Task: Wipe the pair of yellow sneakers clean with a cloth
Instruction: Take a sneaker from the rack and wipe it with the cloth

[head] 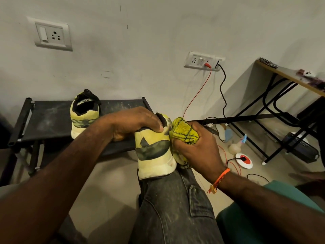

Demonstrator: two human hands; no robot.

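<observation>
A yellow sneaker (154, 152) with dark camouflage patches stands heel-down on my knee. My left hand (135, 122) grips it from above, fingers curled over its collar. Bunched in my right hand (197, 152) is a yellow cloth (182, 132) with dark stitching, pressed against the right side of this sneaker. The second yellow sneaker (84, 117) sits on a black shoe rack (49, 118) at the left, heel toward me, untouched.
My leg in grey jeans (175, 205) props the shoe. To the right, a desk (288, 76) on black legs stands over floor clutter: cables, a round white and red device (244, 160), a small bottle (234, 147). Wall sockets (202, 60) hold plugged cords.
</observation>
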